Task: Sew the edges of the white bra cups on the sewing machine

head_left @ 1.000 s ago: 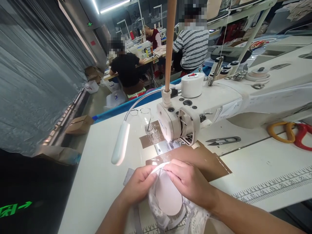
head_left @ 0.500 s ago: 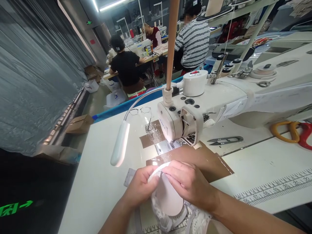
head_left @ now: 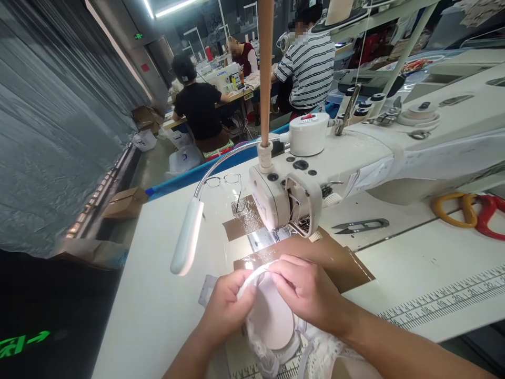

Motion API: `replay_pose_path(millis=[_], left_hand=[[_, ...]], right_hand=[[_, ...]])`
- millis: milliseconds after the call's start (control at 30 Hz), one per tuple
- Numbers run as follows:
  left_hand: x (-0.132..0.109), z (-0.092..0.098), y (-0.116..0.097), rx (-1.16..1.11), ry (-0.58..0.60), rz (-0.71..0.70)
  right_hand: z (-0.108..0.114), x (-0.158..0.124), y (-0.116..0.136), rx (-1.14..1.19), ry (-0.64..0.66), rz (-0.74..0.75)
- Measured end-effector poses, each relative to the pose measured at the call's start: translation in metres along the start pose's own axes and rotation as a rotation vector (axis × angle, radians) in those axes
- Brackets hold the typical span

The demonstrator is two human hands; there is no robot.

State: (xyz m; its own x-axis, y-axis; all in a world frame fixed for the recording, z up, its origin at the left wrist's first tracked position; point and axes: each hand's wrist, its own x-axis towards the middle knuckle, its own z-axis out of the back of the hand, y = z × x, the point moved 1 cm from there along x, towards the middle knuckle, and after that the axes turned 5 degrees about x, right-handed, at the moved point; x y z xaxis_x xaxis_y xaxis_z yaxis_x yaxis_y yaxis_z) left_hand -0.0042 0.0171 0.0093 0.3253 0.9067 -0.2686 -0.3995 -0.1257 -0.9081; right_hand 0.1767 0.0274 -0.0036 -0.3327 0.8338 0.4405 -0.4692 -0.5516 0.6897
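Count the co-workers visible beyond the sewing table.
3: a person in a black top left of the brown pole, a person in a striped top right of it, and a person in a dark red vest farther back between them. Others may be hidden.

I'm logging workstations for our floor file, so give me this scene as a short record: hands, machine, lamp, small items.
Left hand: pinching the edge of a white garment
Right hand: pinching the same edge, further right
Sewing machine: beyond both hands
Lamp: left of the machine
Snips: on the table
Glasses: on the table, left of the machine
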Motion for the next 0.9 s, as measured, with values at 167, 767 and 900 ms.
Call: replay_pose_path(millis=[167,767,900], left_hand=[[0.001,-0.001,0.000,-0.012,-0.011,-0.017],[0.000,-0.004,-0.002,0.063,-0.030,-0.093],[0.001,-0.005,0.001,0.055,-0.027,-0.075]], right_hand=[[-0.002,-0.003,0.004,0.097,0.053,0.117],[-0.011,-0.001,0.004,0.061,0.035,0.067],[-0.011,-0.001,0.004,0.022,0.007,0.009]])
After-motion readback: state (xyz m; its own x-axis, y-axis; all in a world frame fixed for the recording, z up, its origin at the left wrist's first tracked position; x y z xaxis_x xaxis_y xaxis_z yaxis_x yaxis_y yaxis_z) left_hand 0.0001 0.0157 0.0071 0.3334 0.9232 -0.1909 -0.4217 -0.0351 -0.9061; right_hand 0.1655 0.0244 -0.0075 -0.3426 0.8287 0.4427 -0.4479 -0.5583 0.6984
